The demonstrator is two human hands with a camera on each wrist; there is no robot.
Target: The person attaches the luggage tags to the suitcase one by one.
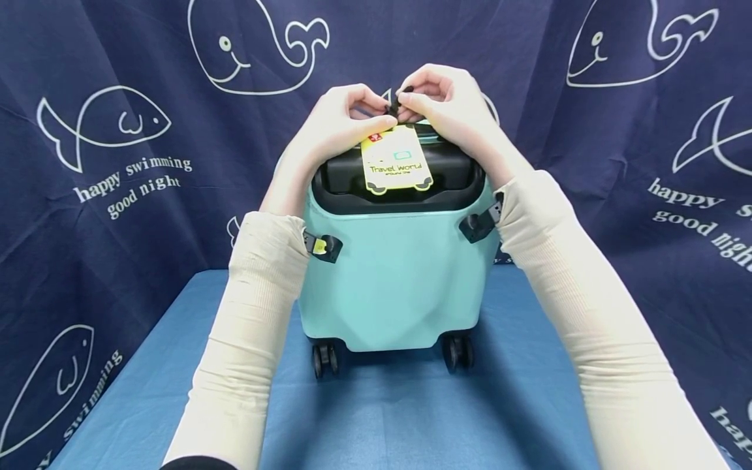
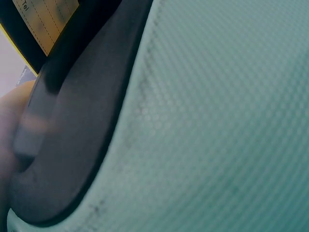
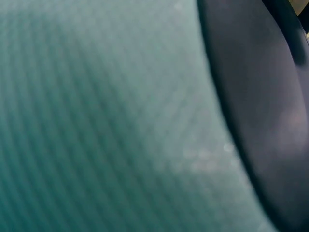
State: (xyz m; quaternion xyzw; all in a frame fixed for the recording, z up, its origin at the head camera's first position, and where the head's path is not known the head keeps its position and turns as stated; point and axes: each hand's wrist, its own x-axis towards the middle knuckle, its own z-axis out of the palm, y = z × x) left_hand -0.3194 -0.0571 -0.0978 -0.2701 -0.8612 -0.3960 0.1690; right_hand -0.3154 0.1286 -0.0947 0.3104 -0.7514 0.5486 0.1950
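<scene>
A small mint-green suitcase stands upright on its wheels, its black top panel toward the camera. Over that panel hangs a yellow and white luggage tag printed "Travel World". Above the tag, my left hand and right hand meet at its short black strap, each pinching it between thumb and fingers. The handle beneath is partly hidden by the tag and hands. In the left wrist view, a corner of the tag shows lined writing spaces; the right wrist view is mostly ribbed green shell.
Blue cloth covers the table under the suitcase. A dark blue curtain with white whale and fish drawings hangs behind and at both sides. Black wheels show at the suitcase's bottom corners.
</scene>
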